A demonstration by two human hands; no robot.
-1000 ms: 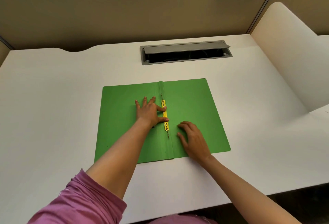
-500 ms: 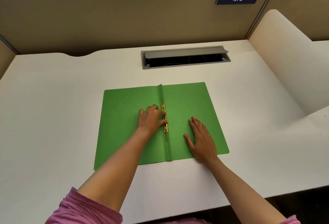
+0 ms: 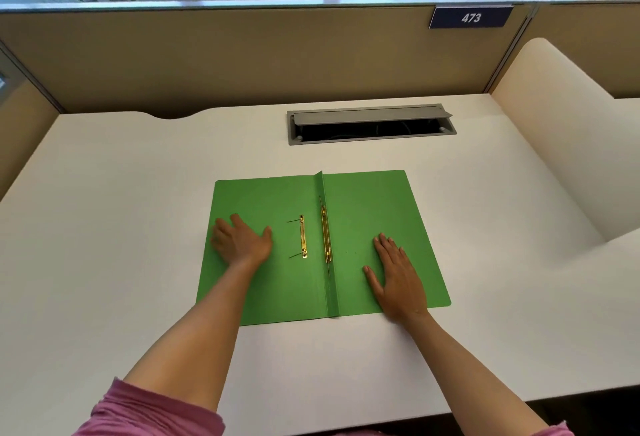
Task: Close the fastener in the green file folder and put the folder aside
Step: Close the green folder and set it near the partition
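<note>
While two hands (image 3: 242,243) (image 3: 398,276) press flat, two fastener pieces (image 3: 303,237) (image 3: 325,233) show.

Illumination bright, even, diffuse. Soft faint shadows beside forearms on desk (image 3: 104,228). Mild glare on partition rail (image 3: 242,3) at 12 o'clock. Focus sharp at centre; wide-angle bowing toward edges, corners slightly soft.

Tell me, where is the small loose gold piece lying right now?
The loose gold piece lies on the green folder's left flap, between the left hand and the spine's gold strip.
</note>
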